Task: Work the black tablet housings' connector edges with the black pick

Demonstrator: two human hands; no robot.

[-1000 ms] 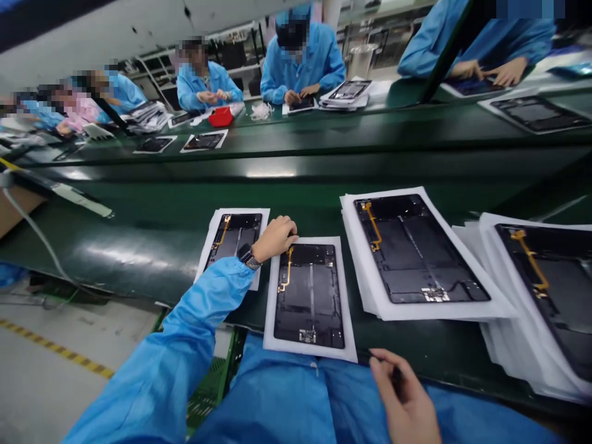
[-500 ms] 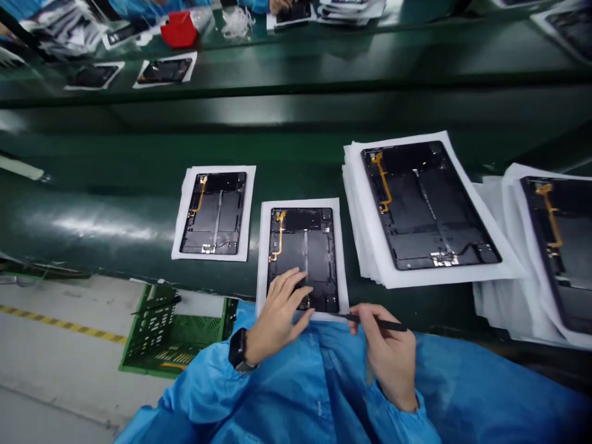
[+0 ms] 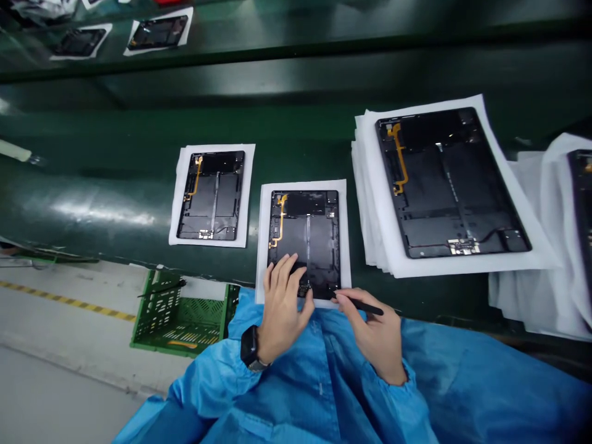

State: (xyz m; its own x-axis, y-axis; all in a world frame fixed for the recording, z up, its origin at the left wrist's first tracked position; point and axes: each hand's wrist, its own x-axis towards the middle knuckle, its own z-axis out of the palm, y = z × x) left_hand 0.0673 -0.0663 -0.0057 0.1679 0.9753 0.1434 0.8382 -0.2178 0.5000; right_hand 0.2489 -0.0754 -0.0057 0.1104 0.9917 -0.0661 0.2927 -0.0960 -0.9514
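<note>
A black tablet back panel (image 3: 303,228) with an orange flex cable lies on a white foam sheet (image 3: 263,246) right in front of me. My left hand (image 3: 284,308) rests its spread fingers on the panel's lower edge, beside a small connector board. My right hand (image 3: 370,336) pinches a black stylus-like tool (image 3: 365,306), its tip at the panel's lower right corner. A black watch (image 3: 250,346) sits on my left wrist. The board is partly hidden under my fingers.
A similar panel (image 3: 210,197) lies to the left on the green conveyor belt (image 3: 92,135). Larger panels on foam stacks (image 3: 453,185) lie to the right. A green plastic crate (image 3: 185,327) sits on the floor at lower left. More panels lie on the far belt.
My left hand has moved from the left panel onto the middle panel's lower edge. My right hand has risen to that panel with the tool. The view has tilted downward.
</note>
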